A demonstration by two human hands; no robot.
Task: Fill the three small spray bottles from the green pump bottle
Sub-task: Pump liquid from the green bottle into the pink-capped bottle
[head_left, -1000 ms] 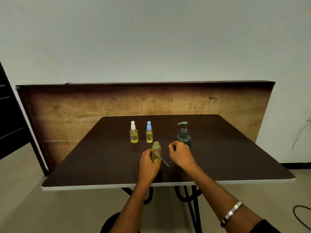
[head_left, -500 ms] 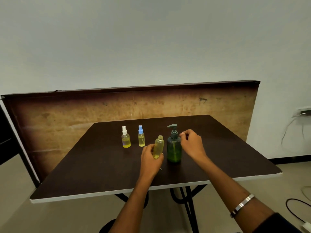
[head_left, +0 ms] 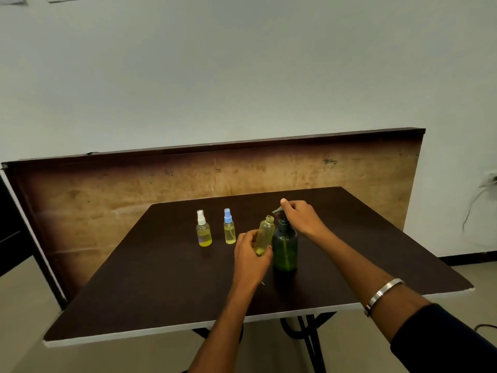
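My left hand [head_left: 251, 255] grips a small uncapped spray bottle [head_left: 265, 234] holding a little yellow liquid. It is lifted and tilted, its open neck just under the nozzle of the green pump bottle [head_left: 285, 247]. That bottle stands on the dark table [head_left: 166, 278]. My right hand [head_left: 301, 218] sits on top of its pump head with fingers curled over it, and the nozzle tip pokes out to the left. Two capped spray bottles stand further left: one with a white cap [head_left: 203, 234], one with a blue cap [head_left: 229, 230].
A thin tube end [head_left: 263, 283] lies on the table by my left wrist, the rest hidden. A wooden board [head_left: 107, 200] stands upright behind the table. The table's white front edge [head_left: 161, 331] is close. A wall socket with cable [head_left: 484, 184] is at the right.
My right hand moved from near the small bottle up onto the pump head. My left hand lifted the open bottle up to the nozzle. The camera view shifted.
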